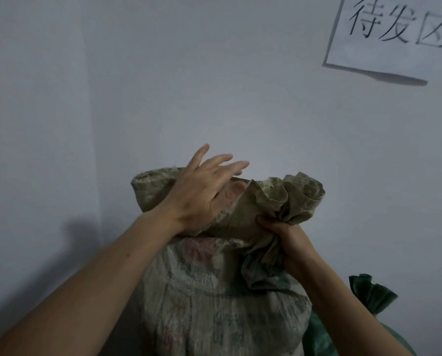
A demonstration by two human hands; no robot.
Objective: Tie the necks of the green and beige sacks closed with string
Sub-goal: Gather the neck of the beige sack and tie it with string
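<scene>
The left hand (202,194) rests with straight, spread fingers (222,160) on the beige sack (214,291); the right hand (289,237) grips its bunched neck (286,199).

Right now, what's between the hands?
Head view: only loose mouth fabric of the beige sack, between the flat left hand and the right hand gripping its bunched end.

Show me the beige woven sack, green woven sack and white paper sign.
beige woven sack (214,291), head view, printed front.
green woven sack (371,295), head view, gathered neck.
white paper sign (369,57), head view, blank margin.
</scene>
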